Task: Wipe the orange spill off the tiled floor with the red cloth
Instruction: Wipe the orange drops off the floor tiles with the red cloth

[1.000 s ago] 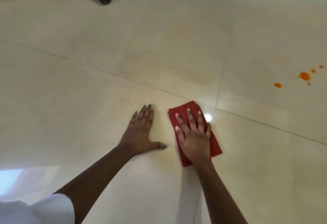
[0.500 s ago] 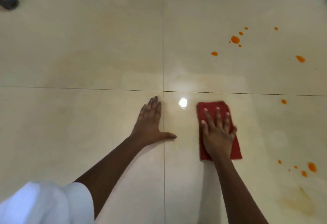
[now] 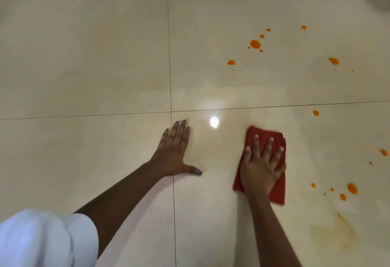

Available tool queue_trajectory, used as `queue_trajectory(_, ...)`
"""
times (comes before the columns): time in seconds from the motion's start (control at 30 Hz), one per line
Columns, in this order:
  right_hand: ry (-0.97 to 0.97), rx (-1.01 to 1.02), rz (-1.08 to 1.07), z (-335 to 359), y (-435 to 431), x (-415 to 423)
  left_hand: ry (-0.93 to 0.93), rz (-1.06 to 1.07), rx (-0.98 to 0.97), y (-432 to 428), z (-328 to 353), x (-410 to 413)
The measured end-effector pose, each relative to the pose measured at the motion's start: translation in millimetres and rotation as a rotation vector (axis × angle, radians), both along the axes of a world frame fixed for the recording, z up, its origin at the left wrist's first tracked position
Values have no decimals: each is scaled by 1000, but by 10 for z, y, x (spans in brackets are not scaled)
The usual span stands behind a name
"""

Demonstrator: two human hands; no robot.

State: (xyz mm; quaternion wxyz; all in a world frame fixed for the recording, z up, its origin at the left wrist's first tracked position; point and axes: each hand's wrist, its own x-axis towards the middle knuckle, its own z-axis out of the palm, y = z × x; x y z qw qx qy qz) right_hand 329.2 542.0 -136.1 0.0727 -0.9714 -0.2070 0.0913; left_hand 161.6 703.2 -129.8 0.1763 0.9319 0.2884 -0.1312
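**A:** Where is the red cloth (image 3: 264,135) found?

**B:** It is laid flat on the tiled floor (image 3: 105,66), folded into a rough rectangle, near the crossing of the tile joints. It is pressed down by the right hand (image 3: 260,169), palm flat and fingers spread. Nothing is pinched. The cloth's edges are blurred.

**A:** How can it be expected to handle?

**B:** It is judged soft, light and limp. On glossy tile it is likely to slide easily, and it may bunch if pushed from one edge. Weight is best kept on its middle. If it has to be lifted or refolded, the free corner at 5 o'clock of the palm could be pinched.

**A:** And the orange spill (image 3: 255,44)?

**B:** The largest group of drops is seen at 12 o'clock from the cloth, well apart. Single drops are seen at 2 and 3 o'clock. A nearer cluster (image 3: 352,188) lies at 4 o'clock, with a pale smear (image 3: 335,235) at 5 o'clock. None is touched by the cloth, so much wiping is judged to be left.

**A:** The other hand?

**B:** The left hand (image 3: 175,153) is set flat on the floor at 9 o'clock, fingers straight and close together, thumb out. Nothing is held by it. A light glare (image 3: 214,122) is reflected between the hands, and a white sleeve (image 3: 42,239) shows at 7 o'clock.
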Motion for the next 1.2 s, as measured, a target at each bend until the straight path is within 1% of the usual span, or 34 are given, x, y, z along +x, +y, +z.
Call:
queue_trajectory(0.03, -6, 1, -17, 3, 11, -180, 8, 1, -4, -12, 15, 5)
queue_trajectory(0.07, -10, 1, 41, 6, 63, -357, 27, -2, -10, -25, 42, 13)
queue_trajectory(0.1, -6, 14, 162, 9, 144, -478, 51, -9, -15, -31, 73, 30)
queue_trajectory(0.17, -9, -7, 509, 34, 403, -401, 94, -7, -20, -35, 133, 55)
queue_trajectory(0.2, -3, -24, 628, 53, 541, -238, 114, -2, -25, -29, 178, 67)
queue_trajectory(0.23, 12, -32, 665, 61, 660, -51, 134, 4, -31, -13, 239, 67)
queue_trajectory(0.27, 41, -46, 630, 72, 740, 135, 150, 7, -39, 5, 300, 69)
queue_trajectory(0.33, 83, -83, 475, 100, 811, 355, 174, 10, -53, 36, 458, 57)
queue_trajectory(0.4, 158, -108, 351, 153, 863, 344, 195, 4, -57, 68, 635, 80)
queue_trajectory(0.43, 201, -122, 328, 198, 903, 308, 207, 4, -64, 85, 736, 111)
queue_trajectory(0.57, 366, -183, 340, 467, 986, 331, 266, 28, -109, 135, 1198, 354)
queue_trajectory(0.73, 493, -246, 399, 667, 963, 461, 255, 110, -164, 193, 1609, 505)
queue_trajectory(0.83, 489, -253, 431, 655, 943, 488, 251, 119, -180, 219, 1561, 515)
queue_trajectory(0.93, 370, -186, 486, 468, 983, 540, 254, 104, -159, 381, 1268, 609)
queue_trajectory(1.13, 114, -87, 845, 148, 1234, 656, 227, 24, -29, 862, 605, 852)
queue_trajectory(1.2, 56, -87, 859, 113, 1500, 930, 188, -17, 25, 1052, 390, 927)
